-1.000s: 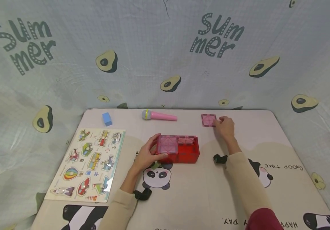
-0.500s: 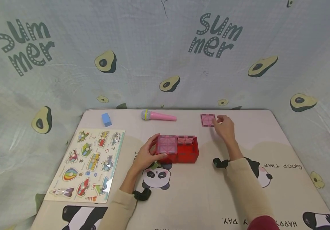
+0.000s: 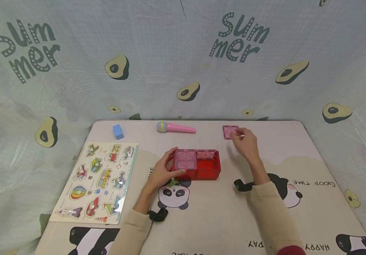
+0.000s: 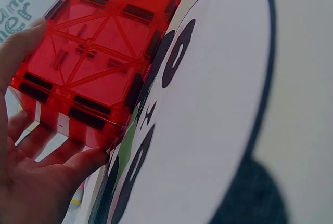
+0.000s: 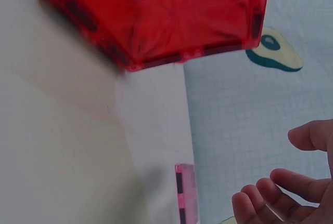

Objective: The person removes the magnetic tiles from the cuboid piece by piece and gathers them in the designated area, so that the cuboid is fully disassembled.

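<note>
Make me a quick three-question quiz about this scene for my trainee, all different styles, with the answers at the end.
1. True or false: the left hand rests on the puzzle board.
2. Fill in: in the head view, the ____ half of the red box is open on top.
3. In the row farthest from the person, what lies between the blue block and the loose pink tile? A) puzzle board B) toy microphone C) red box

Key: 1. False, it holds the red box. 2. Right. 3. B.
</note>
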### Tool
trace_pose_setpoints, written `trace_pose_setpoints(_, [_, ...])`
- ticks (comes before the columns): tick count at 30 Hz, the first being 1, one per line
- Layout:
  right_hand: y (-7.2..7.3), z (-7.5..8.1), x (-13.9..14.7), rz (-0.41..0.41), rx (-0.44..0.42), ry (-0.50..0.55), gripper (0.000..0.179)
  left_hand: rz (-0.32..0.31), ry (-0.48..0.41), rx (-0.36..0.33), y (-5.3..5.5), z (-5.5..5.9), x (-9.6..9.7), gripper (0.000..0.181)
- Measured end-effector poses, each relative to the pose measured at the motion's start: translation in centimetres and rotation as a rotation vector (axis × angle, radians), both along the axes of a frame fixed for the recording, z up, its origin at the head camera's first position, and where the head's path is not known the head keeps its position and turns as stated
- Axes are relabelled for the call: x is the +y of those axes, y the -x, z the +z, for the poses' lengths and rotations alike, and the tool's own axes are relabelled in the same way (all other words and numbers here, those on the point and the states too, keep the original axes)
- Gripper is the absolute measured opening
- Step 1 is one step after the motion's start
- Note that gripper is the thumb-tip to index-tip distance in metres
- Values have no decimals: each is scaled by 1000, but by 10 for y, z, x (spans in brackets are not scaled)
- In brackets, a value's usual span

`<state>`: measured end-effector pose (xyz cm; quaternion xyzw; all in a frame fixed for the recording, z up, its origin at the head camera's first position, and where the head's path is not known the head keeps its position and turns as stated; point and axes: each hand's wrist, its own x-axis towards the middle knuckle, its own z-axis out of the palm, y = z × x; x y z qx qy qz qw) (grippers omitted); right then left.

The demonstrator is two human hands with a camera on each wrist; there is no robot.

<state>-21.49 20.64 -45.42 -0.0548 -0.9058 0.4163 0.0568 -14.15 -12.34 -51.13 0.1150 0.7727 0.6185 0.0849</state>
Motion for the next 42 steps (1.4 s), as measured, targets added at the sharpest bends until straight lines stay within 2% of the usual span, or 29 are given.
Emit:
trace_pose_setpoints(13, [-24,8,-15,97,0,20,50,-5,-1,3,0,-1,0,90])
trace_pose_setpoints(18, [-33,7,-19,146,23,15,48,-5,-2,4,0,0,0,90])
trace_pose_setpoints(29, [-49,4,-28,227,-8,27,47,0,1,-1,0,1,0,89])
trace_pose_setpoints(42, [-60,-3,-35,296,-12,29,42,6,16,-2,0,1,0,90])
